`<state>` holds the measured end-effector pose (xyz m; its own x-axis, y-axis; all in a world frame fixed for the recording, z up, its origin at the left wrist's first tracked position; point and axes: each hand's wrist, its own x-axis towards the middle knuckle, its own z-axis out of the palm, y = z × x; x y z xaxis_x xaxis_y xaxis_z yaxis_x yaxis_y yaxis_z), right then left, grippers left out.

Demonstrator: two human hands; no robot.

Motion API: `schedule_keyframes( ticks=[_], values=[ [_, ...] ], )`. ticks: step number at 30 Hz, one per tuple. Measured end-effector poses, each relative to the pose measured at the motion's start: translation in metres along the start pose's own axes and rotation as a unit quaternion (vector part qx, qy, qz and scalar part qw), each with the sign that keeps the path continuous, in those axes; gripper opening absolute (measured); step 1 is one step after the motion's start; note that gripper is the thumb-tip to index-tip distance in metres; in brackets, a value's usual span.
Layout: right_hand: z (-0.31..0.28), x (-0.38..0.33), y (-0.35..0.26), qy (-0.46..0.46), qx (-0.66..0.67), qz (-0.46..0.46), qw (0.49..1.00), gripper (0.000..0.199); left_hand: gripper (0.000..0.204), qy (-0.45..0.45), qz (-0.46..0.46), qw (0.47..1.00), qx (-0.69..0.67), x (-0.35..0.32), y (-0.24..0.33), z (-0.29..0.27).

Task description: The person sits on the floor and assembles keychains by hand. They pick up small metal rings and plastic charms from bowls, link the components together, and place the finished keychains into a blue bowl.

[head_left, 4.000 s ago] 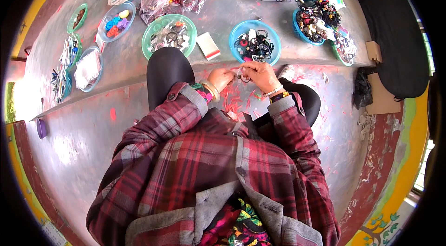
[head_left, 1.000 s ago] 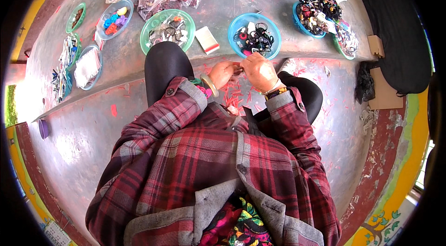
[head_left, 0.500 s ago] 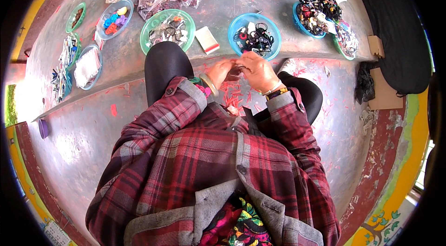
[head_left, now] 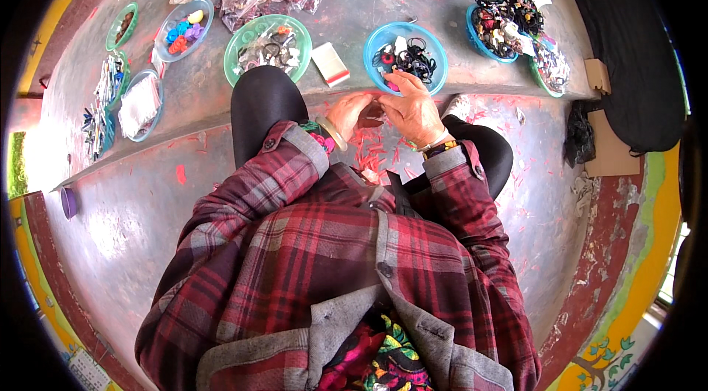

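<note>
Both of my hands are close together above the gap between my knees, near the blue basket. My left hand (head_left: 346,116) is curled, its fingertips pressed around something small and dark reddish that I cannot make out. Beside it my right hand (head_left: 415,114) has its fingers stretched forward, apart from the thumb, whose tip is close to the left fingertips. Just beyond them stands the blue basket (head_left: 371,68) of black hair ties and small pale pieces. A small white box (head_left: 330,64) with a red stripe lies to its left.
A green basket (head_left: 231,48) of mixed small pieces stands past my left knee. More baskets, including a blue one (head_left: 473,35) at right, line the raised ledge. Clear plastic bags (head_left: 243,1) lie behind. Red scraps (head_left: 366,147) litter the floor below my hands.
My right hand's fingers have lifted and straightened away from the left fingertips, toward the blue basket. My left hand has stayed in nearly the same place.
</note>
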<state>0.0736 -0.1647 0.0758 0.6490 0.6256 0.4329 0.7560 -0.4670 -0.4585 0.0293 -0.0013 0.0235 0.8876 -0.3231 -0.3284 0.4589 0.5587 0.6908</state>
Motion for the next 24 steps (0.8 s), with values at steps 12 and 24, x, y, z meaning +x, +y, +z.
schedule_keyframes(
  ticks=[12,24],
  values=[
    [0.018,-0.008,0.008,0.002,0.061,0.141,0.988,0.012,0.032,-0.011,-0.016,0.996,0.088,0.001,-0.006,0.0],
    [0.016,-0.01,0.021,-0.077,0.154,0.184,0.968,0.014,0.035,-0.009,-0.033,0.999,-0.006,0.002,-0.008,-0.003]
  ],
)
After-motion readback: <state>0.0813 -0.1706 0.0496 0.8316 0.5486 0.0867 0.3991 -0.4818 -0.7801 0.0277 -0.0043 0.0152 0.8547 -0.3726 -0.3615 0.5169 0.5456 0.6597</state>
